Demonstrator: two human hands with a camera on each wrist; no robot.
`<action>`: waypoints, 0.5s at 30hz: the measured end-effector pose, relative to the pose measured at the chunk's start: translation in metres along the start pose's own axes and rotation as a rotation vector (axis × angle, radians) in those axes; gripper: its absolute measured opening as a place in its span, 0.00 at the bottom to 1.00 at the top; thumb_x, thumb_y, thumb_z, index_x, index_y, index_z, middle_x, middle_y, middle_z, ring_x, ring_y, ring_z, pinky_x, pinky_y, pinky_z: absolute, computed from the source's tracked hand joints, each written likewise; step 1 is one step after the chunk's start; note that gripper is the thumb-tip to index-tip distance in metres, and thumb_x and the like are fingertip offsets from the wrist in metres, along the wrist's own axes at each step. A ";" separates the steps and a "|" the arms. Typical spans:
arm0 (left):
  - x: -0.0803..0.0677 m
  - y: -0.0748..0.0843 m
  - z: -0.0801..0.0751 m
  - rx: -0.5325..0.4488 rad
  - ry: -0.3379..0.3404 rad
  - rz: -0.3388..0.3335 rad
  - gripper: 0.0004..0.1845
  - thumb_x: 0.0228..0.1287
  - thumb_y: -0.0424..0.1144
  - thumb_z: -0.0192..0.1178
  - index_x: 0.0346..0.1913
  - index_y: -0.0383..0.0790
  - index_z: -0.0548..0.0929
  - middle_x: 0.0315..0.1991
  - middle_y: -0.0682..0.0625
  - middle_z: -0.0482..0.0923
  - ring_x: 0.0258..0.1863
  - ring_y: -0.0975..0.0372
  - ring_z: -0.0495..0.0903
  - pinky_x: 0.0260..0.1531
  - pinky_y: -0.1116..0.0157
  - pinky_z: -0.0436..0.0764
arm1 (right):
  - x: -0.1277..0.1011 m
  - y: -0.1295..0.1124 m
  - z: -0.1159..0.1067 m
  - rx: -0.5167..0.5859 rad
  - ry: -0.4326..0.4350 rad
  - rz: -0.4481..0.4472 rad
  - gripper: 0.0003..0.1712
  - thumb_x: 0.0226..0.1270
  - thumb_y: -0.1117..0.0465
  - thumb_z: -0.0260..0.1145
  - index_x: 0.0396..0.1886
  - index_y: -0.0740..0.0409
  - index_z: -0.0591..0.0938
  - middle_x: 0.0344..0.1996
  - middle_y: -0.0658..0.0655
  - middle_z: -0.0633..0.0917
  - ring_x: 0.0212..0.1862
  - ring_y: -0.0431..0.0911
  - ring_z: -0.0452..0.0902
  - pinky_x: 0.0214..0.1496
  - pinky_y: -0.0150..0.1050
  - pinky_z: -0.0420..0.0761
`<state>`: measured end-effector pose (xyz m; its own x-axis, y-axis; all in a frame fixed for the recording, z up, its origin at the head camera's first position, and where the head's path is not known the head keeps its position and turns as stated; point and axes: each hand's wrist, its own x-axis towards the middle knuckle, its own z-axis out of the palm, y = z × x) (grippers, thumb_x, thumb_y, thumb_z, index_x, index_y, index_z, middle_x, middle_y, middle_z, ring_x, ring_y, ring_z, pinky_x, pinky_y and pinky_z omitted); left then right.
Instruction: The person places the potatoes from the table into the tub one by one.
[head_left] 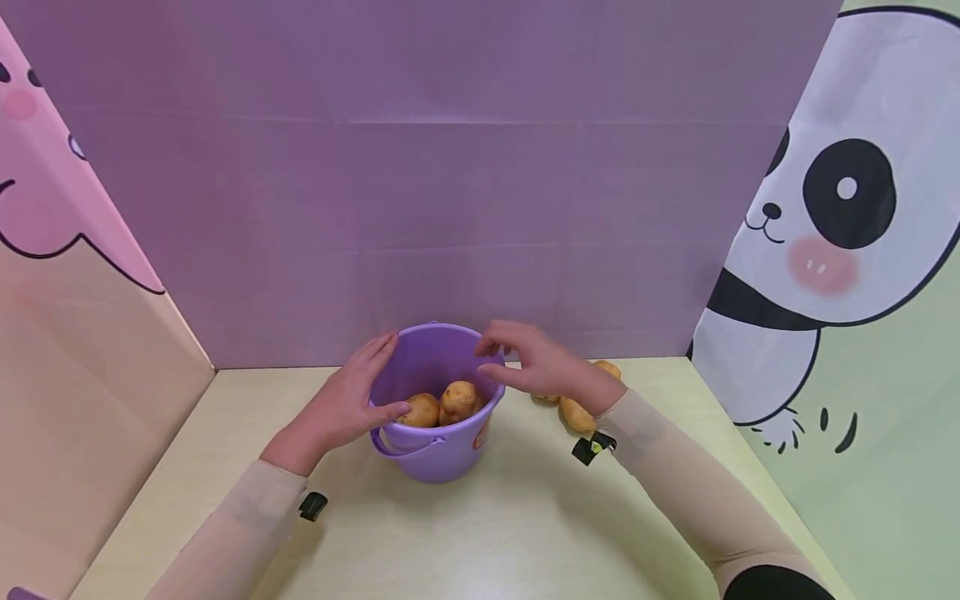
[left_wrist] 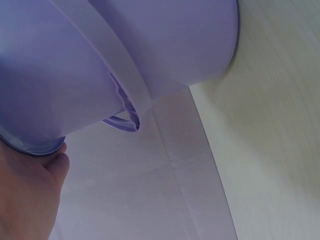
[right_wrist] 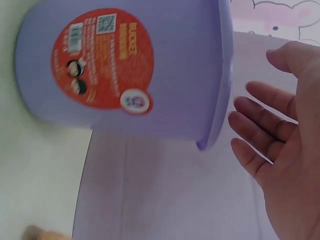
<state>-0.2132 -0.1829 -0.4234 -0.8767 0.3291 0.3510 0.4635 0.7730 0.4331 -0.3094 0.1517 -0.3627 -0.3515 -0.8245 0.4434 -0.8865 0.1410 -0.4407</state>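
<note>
A purple bucket [head_left: 442, 462] stands upright on the table with potatoes [head_left: 459, 400] inside. My left hand [head_left: 351, 402] holds its left rim, the thumb reaching over the edge beside a potato [head_left: 422, 410]. In the left wrist view, the left hand's fingers [left_wrist: 60, 165] are right at the rim. My right hand [head_left: 534, 360] hovers by the right rim, fingers loosely bent with nothing in them. The right wrist view shows that hand apart from the bucket's rim, and a round red label [right_wrist: 102, 60] on the bucket's side.
Several more potatoes [head_left: 576, 415] lie on the table to the bucket's right, partly behind my right forearm. The bucket's handle [head_left: 408, 450] hangs down at the front left. A purple backdrop [head_left: 465, 183] rises behind the table [head_left: 465, 550], with printed panels at both sides.
</note>
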 end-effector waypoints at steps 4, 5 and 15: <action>-0.001 -0.001 0.000 0.001 -0.001 -0.002 0.58 0.70 0.60 0.72 0.88 0.29 0.56 0.89 0.36 0.53 0.87 0.39 0.52 0.81 0.35 0.61 | -0.018 0.007 -0.006 -0.006 0.034 0.037 0.08 0.76 0.63 0.75 0.50 0.58 0.87 0.45 0.51 0.87 0.49 0.46 0.84 0.53 0.50 0.86; -0.001 -0.001 0.000 0.001 -0.001 -0.002 0.58 0.70 0.61 0.72 0.88 0.29 0.56 0.89 0.36 0.53 0.87 0.40 0.52 0.81 0.35 0.62 | -0.022 0.008 -0.008 -0.010 0.040 0.050 0.08 0.76 0.63 0.75 0.50 0.57 0.87 0.45 0.50 0.87 0.50 0.45 0.83 0.53 0.49 0.86; 0.000 -0.001 0.000 0.001 0.003 0.004 0.58 0.69 0.61 0.72 0.87 0.28 0.56 0.88 0.35 0.53 0.87 0.38 0.52 0.81 0.35 0.61 | -0.069 0.023 -0.015 -0.020 0.116 0.176 0.06 0.77 0.64 0.72 0.50 0.56 0.87 0.45 0.50 0.87 0.49 0.49 0.83 0.51 0.53 0.86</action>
<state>-0.2138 -0.1832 -0.4239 -0.8745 0.3305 0.3550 0.4669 0.7721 0.4311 -0.3102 0.2199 -0.3922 -0.5325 -0.7179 0.4483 -0.8139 0.2889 -0.5041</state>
